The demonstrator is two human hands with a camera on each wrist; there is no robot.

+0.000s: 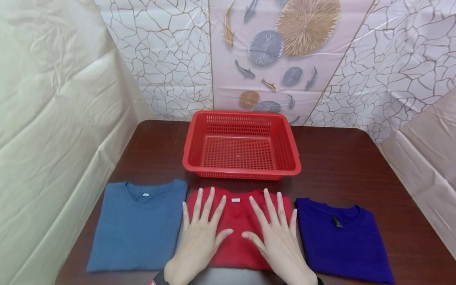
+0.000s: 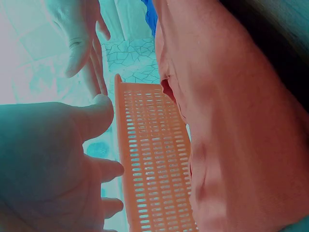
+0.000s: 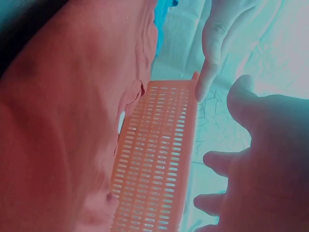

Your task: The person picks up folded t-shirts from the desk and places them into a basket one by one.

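Note:
A folded red T-shirt (image 1: 236, 245) lies at the front middle of the table, its neckline and white label toward the basket. Over its left side is my left hand (image 1: 198, 235), fingers straight and spread. My right hand (image 1: 278, 237) mirrors it over the right side, thumb pointing inward. Both wrist views show a gap between the palms and the red cloth (image 2: 231, 121), so neither hand touches it. To the left lies a folded blue T-shirt (image 1: 137, 229), and to the right a folded purple-blue T-shirt (image 1: 343, 241) with a dark label.
Behind the red shirt stands a red plastic basket (image 1: 238, 152) with slotted walls and nothing inside. The dark brown table (image 1: 335, 162) ends at a patterned wall covering (image 1: 171, 59). Pale cloth (image 1: 64, 118) hangs along the left side, and more along the right.

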